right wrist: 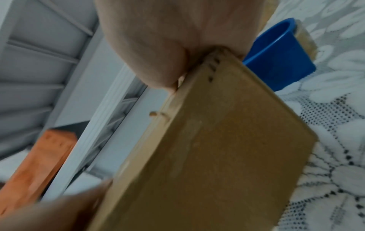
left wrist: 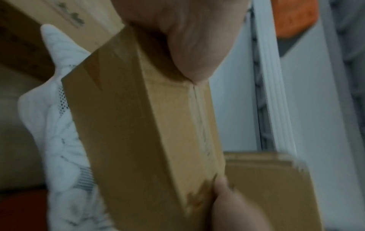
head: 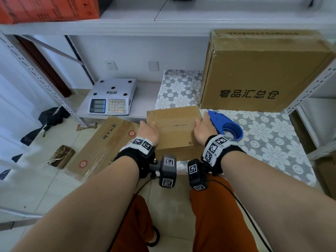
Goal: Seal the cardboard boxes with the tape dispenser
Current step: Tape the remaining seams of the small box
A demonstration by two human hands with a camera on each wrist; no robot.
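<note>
**Small box held at both ends above the table edge**

The left hand (head: pixel 147 131) and right hand (head: pixel 204 131) grip opposite ends of the small cardboard box (head: pixel 174 128), thumbs on its closed top flaps, fingers wrapped down the sides. The blue tape dispenser (head: pixel 226 126) lies on the floral tablecloth (head: pixel 272 135), just beside the right hand. A large cardboard box (head: pixel 261 73) stands behind.

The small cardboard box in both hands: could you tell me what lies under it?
Under the small cardboard box the floral lace cloth shows around its right and near sides. Whatever sits directly beneath it is covered by the box itself.
</note>
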